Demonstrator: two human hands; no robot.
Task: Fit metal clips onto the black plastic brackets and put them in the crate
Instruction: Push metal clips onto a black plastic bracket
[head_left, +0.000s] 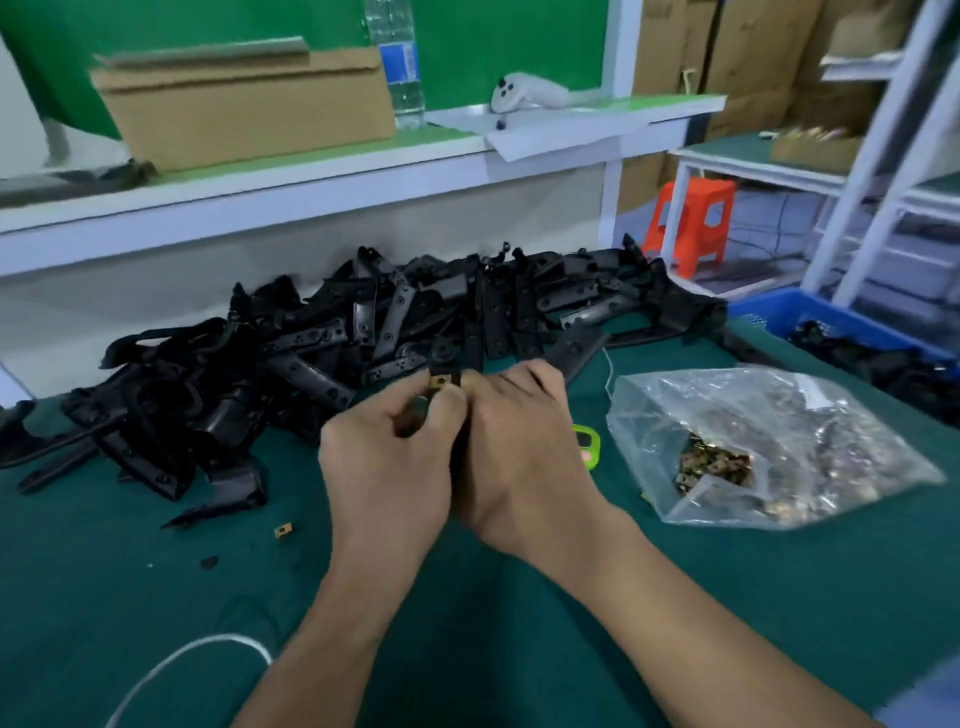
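- Both hands up front, pressed together over the desk (156, 597). The left hand (387, 457) has its fingers (447, 402) curled, thumb and forefinger pinching one brassy metal clip (439, 381) on the top end of one black bracket (447, 358).
- The right hand (524, 441) has its fingers wrapped round that same bracket, which is mostly hidden between the palms.
- Big pile of brackets (363, 332) right behind the hands, way too tangled to count.
- One blue crate (779, 312) at the far right edge with black parts inside; can't count them.
- One clear bag (769, 389) just right of the right hand, holding a heap of clips (717, 465).
- One loose clip (283, 530) lies alone on the desk, left of the left wrist.
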